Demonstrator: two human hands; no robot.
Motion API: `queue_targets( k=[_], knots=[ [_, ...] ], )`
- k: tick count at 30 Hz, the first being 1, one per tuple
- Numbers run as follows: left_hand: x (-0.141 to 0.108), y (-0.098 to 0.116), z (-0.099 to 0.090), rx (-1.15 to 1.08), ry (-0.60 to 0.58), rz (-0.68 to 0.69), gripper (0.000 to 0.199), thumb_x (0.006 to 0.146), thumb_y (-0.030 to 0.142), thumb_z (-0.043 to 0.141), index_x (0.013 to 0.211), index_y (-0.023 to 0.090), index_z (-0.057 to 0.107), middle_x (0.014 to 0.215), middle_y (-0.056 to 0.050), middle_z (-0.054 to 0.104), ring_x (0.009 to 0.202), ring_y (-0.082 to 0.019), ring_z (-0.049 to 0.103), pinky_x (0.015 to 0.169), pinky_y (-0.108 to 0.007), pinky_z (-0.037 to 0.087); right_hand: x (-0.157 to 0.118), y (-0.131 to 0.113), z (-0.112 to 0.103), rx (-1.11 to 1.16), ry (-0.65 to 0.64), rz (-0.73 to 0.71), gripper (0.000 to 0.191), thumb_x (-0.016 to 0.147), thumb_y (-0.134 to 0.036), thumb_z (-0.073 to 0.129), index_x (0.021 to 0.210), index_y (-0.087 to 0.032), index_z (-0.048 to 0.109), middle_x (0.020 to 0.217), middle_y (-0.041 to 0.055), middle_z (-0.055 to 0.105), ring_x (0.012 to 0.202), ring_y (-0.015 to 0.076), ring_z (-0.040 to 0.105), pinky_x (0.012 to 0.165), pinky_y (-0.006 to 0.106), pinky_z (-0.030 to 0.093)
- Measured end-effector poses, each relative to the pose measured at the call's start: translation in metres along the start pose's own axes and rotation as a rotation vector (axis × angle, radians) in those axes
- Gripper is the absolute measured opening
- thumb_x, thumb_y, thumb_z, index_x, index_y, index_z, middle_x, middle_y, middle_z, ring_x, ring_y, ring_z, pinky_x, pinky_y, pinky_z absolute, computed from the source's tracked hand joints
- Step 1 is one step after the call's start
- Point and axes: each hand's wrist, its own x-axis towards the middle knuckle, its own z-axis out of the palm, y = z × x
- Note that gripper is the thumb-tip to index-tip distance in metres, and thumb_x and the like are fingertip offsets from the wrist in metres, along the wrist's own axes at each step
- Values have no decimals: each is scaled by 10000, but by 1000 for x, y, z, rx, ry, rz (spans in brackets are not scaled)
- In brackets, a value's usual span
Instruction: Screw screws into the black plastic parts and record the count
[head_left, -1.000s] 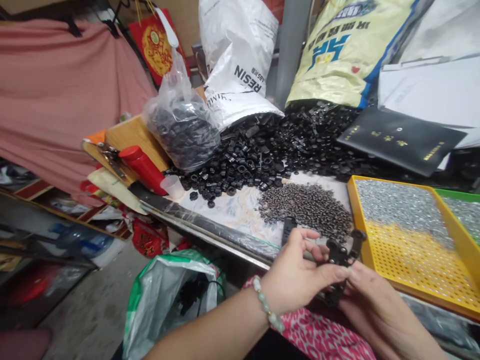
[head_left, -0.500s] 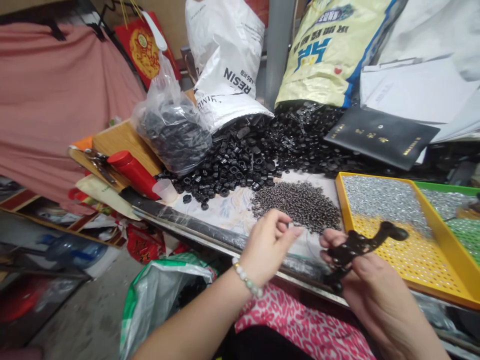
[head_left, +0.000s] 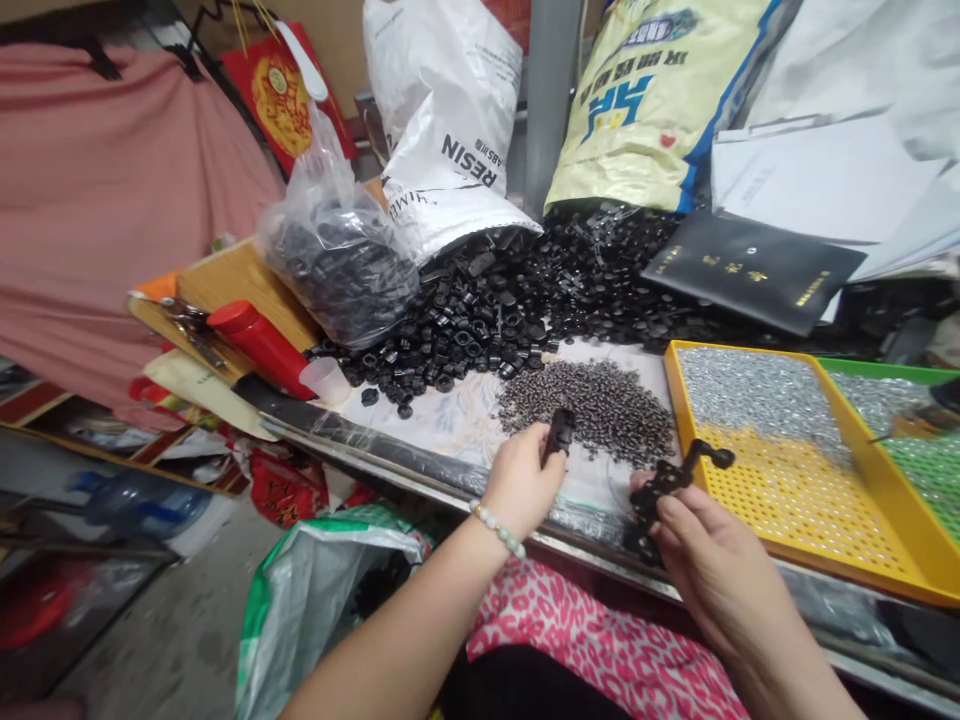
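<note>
My left hand (head_left: 523,480), with a beaded bracelet at the wrist, pinches a small black plastic part (head_left: 559,436) that stands up from the fingers. Just beyond it lies a heap of small dark metal pieces (head_left: 592,400) on the pale work surface. My right hand (head_left: 694,530) grips a larger black part (head_left: 660,500) with jointed arms, one of which reaches over the edge of the yellow tray (head_left: 670,390). A gap separates the two hands. Behind the metal heap spreads a pile of black plastic rings and parts (head_left: 465,335).
A red bottle (head_left: 259,345) and a small translucent cup (head_left: 325,380) stand at the left. A white sack (head_left: 450,120), a yellow sack (head_left: 652,100) and a black folder (head_left: 754,270) are at the back. An open bag (head_left: 300,600) sits below the table edge.
A small black part now shows in my left hand, which was pinched near the metal heap. My right hand has shifted slightly left and turned the larger black part.
</note>
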Motion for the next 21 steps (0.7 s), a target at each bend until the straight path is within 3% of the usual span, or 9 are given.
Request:
queue_targets(
  k=[4,7,9,12,16,21],
  knots=[
    [-6,12,5,-771,-102,-284,221,776,75,375,964,171,440,938,-35,527,737,-104,617,616,-203,457,2,-2,5,11,25,21,456,328,-431,829,684,-196,668,705,-7,621,576,51,476,502,105,428],
    [-12,21,7,-1054,-155,-283,259,744,29,389,950,167,461,997,-41,528,849,-124,609,672,-213,460,1,-4,7,1,-11,-6,419,378,-427,821,704,-211,671,725,-5,635,623,66,515,528,107,442],
    [-14,25,8,-1182,-185,-245,187,804,101,392,956,168,478,994,-54,552,873,-144,604,707,-244,463,1,-4,8,1,-43,-32,378,428,-411,811,728,-225,675,729,-10,639,614,60,515,540,108,446],
    [-17,29,9,-1255,-171,-223,195,883,245,376,1024,173,489,987,-74,573,875,-156,607,751,-274,453,0,-2,7,-4,-73,-70,339,487,-393,794,767,-243,677,755,-18,648,578,45,501,553,112,451],
    [-21,32,12,-1176,-156,-180,254,865,185,430,1116,188,473,974,-59,560,883,-151,611,818,-296,434,-2,0,7,-39,-58,-103,343,513,-409,780,797,-248,673,831,-10,661,691,70,569,654,131,474],
    [-25,29,11,-1001,-185,-42,459,847,182,466,1281,262,337,1006,-39,500,953,-171,598,925,-351,402,-3,-1,6,-85,-55,-149,348,535,-435,764,815,-252,670,861,-7,659,813,102,595,807,181,470]
  ],
)
